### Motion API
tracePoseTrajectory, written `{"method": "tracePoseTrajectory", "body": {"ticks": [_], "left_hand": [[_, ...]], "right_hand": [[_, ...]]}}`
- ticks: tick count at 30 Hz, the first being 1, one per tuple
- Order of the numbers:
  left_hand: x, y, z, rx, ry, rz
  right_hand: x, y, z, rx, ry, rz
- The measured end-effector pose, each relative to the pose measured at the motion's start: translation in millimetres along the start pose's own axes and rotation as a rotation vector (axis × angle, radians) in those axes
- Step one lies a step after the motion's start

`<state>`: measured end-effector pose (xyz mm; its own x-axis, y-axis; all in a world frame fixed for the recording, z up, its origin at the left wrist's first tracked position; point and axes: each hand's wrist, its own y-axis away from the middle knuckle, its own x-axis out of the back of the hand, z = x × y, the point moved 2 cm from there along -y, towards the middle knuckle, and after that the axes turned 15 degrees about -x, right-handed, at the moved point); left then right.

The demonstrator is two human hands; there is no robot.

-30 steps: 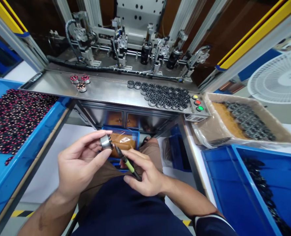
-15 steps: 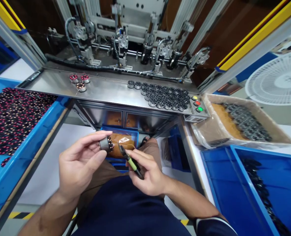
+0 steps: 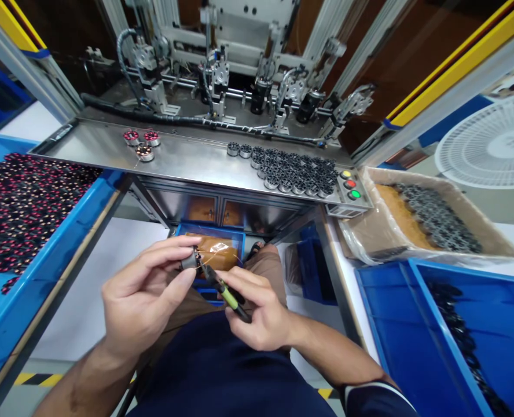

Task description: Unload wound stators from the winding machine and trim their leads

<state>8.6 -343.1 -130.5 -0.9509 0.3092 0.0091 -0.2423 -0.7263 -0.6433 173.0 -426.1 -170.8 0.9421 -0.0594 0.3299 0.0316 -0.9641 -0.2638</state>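
Observation:
My left hand point(image 3: 142, 298) pinches a small round wound motor part point(image 3: 191, 259) between thumb and fingers, over my lap. My right hand point(image 3: 259, 313) grips a small cutter with green-and-black handles point(image 3: 226, 294). The cutter's tip sits at the right side of the part, where thin copper wire point(image 3: 222, 258) sticks out. Both hands are closed on what they hold.
A steel shelf point(image 3: 187, 159) carries three red-wound parts point(image 3: 142, 142) and a cluster of dark ring parts point(image 3: 294, 171), with coloured buttons point(image 3: 349, 184) at its right end. Blue bins stand left point(image 3: 44, 243) and right point(image 3: 448, 324). A lined box point(image 3: 430, 220) and a fan point(image 3: 491, 142) are right.
The cutter tip has closed in on the part from a short gap. My left hand has turned the part and lowered it slightly.

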Motion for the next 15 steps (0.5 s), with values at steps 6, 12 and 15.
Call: {"method": "tracePoseTrajectory", "body": {"ticks": [6,12,15], "left_hand": [[0.1,1.3,0.6,-0.014,-0.019,-0.03],[0.3,3.3,2.2,-0.034,-0.026,-0.043],[0.2,5.1,3.8,-0.029,-0.023,-0.064]], "right_hand": [[0.4,2.3,2.7,-0.033,0.023,0.026],[1.0,-0.2,-0.1,0.016,0.022,0.038],[0.6,-0.7,-0.7,0.017,0.025,0.049]]}}
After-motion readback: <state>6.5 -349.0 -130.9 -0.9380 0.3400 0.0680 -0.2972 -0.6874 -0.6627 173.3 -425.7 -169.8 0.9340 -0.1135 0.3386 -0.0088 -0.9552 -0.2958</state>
